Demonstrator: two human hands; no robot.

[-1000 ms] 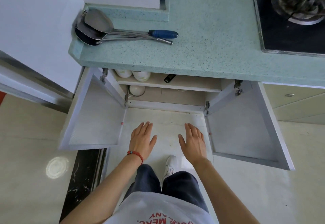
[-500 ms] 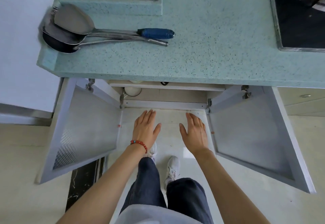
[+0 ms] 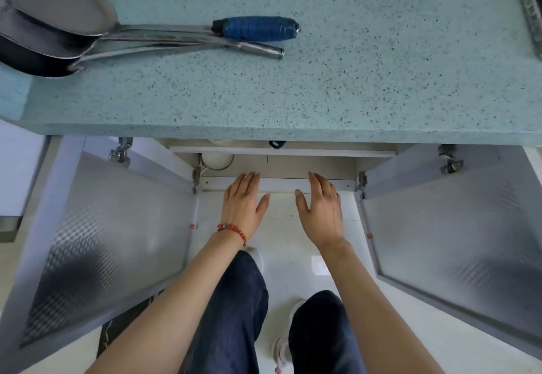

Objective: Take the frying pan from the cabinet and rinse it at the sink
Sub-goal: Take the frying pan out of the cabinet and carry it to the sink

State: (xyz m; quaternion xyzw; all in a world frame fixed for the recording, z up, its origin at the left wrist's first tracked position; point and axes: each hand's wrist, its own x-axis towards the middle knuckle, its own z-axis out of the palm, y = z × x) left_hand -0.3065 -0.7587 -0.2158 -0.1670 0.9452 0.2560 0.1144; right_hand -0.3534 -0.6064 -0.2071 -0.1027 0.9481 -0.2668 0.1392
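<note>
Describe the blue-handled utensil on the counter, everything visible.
The blue-handled utensil is a metal spatula or ladle lying flat on the speckled teal countertop at its left end. Its broad, dull grey head points left and rests on top of two other metal utensils, stacked. A thin steel shaft runs right to a dark blue ribbed grip with a black collar and rounded end. No hand touches it.

Both hands flat, empty: left hand, right hand, before open cabinet; ladles on countertop.
</note>
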